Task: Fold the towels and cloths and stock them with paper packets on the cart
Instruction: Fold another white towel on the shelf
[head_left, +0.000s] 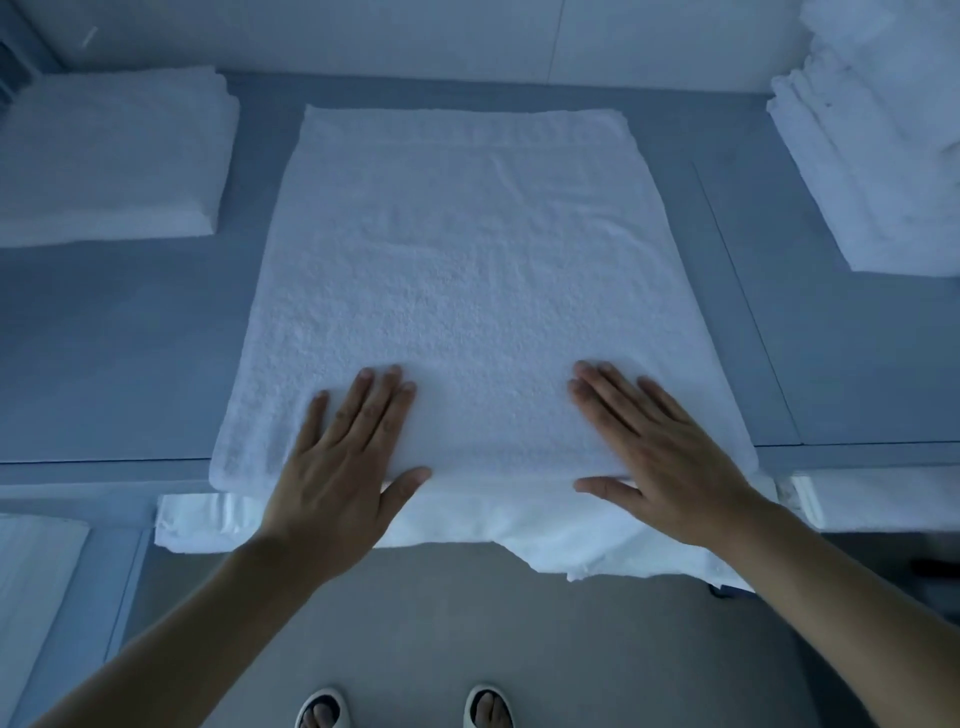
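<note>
Both the left hand (343, 467) and the right hand (660, 457) press flat, fingers straight and slightly spread, on the near end of a white terry towel (467, 260) stretching beyond the fingertips over the grey table (130, 353), with 2 folded towel stacks (109, 156) farther out on each side.

The person's two forearms are bare from the bottom edge of the frame up to the wrists, with no sleeve showing on either. The bare left hand (343, 457) carries no ring, watch or glove, and its short, unpainted nails show on the fingers (387, 402). The bare right hand (670, 467) is likewise unadorned, its wrist free of any band. Below, the feet wear a pair of pale open-toed slippers with dark inner edges (322, 709), the toes showing through the front opening; the second slipper (487, 706) matches the first.
</note>
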